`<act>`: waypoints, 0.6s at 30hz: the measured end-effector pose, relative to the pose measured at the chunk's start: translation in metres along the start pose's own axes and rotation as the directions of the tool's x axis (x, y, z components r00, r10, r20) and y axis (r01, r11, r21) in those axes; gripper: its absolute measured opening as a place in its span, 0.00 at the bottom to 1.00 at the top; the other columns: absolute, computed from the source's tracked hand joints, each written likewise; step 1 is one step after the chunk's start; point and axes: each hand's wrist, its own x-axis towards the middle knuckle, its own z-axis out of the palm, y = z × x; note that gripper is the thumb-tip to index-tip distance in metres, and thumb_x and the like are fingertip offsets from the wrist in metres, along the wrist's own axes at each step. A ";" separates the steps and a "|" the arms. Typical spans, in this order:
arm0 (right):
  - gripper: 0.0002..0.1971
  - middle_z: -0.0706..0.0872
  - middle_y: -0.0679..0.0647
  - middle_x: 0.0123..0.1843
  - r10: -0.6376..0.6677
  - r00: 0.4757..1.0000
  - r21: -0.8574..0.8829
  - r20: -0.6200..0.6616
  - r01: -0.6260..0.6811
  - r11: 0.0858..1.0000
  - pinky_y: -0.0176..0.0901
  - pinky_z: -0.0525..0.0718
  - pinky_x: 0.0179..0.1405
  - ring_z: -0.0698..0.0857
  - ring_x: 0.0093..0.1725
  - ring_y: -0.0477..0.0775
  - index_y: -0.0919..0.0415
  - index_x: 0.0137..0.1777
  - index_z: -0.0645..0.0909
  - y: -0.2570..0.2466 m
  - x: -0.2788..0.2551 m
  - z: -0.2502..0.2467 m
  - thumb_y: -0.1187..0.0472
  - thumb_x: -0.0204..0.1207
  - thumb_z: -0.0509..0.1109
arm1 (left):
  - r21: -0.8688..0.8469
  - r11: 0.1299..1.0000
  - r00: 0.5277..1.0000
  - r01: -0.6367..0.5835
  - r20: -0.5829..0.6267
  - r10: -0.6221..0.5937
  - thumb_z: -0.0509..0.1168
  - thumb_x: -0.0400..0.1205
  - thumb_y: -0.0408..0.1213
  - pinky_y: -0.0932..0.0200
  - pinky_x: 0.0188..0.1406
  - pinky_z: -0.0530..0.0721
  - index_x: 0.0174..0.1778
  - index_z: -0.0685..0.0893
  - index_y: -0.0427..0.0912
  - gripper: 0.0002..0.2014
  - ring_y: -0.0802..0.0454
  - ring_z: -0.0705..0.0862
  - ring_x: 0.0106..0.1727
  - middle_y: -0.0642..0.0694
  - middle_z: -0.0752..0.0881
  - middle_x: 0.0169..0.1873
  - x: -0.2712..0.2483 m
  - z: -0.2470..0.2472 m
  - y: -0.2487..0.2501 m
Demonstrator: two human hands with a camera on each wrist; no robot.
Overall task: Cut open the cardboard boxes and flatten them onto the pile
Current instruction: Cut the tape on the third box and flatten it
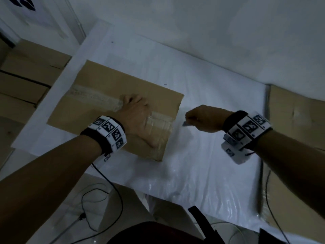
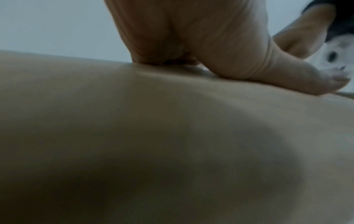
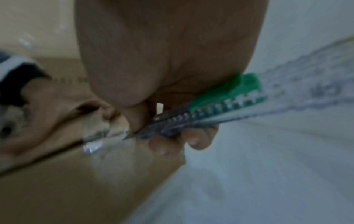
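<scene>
A brown cardboard box [image 1: 98,95] lies on the white table [image 1: 211,138], a strip of clear tape [image 1: 91,97] running along its top seam. My left hand [image 1: 139,113] presses flat on the box top [image 2: 134,121] near its right end, thumb spread. My right hand [image 1: 202,118] grips a green utility knife [image 3: 216,104] just right of the box. The blade tip [image 3: 128,137] points at the taped edge [image 3: 93,145] of the box, very close to it. In the head view only the dark blade [image 1: 186,124] shows under the fist.
Stacked cardboard boxes [image 1: 22,81] stand left of the table. Flattened cardboard [image 1: 299,117] lies at the table's right edge. More cardboard [image 1: 140,217] and black cables [image 1: 112,191] sit on the floor in front. A white wall [image 1: 211,23] is behind.
</scene>
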 end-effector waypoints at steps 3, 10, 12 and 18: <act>0.17 0.86 0.52 0.39 0.029 0.967 0.200 -0.254 0.023 0.979 0.48 0.82 0.39 0.84 0.34 0.53 0.58 0.51 0.80 -0.007 0.000 0.016 0.46 0.86 0.57 | -0.101 0.995 1.000 -0.003 -0.020 0.001 0.54 0.38 0.88 0.45 0.68 0.61 0.49 0.70 0.57 0.50 0.52 0.64 0.60 0.57 0.68 0.50 -0.002 0.000 0.003; 0.19 0.83 0.56 0.35 0.137 0.910 0.362 -0.391 0.016 0.932 0.47 0.74 0.30 0.82 0.35 0.59 0.63 0.46 0.78 -0.032 0.011 0.073 0.48 0.87 0.56 | -0.257 0.965 0.998 -0.056 0.007 0.060 0.72 0.54 0.73 0.46 0.64 0.69 0.50 0.76 0.58 0.34 0.55 0.73 0.55 0.60 0.76 0.49 -0.003 0.003 0.011; 0.18 0.87 0.58 0.38 0.155 0.882 0.391 -0.445 0.036 0.920 0.48 0.78 0.34 0.84 0.37 0.60 0.57 0.38 0.76 -0.036 0.010 0.081 0.50 0.87 0.57 | -0.425 0.905 1.000 -0.005 -0.028 -0.007 0.70 0.53 0.71 0.49 0.58 0.73 0.41 0.77 0.56 0.29 0.57 0.75 0.49 0.60 0.78 0.44 0.001 0.007 0.009; 0.18 0.87 0.56 0.36 0.137 0.894 0.474 -0.426 0.092 0.876 0.51 0.84 0.39 0.84 0.35 0.57 0.55 0.34 0.76 -0.047 -0.001 0.101 0.53 0.86 0.58 | -0.520 0.850 0.990 -0.080 -0.139 0.009 0.75 0.76 0.46 0.66 0.39 0.75 0.31 0.82 0.49 0.11 0.64 0.81 0.36 0.55 0.85 0.34 0.007 0.011 0.008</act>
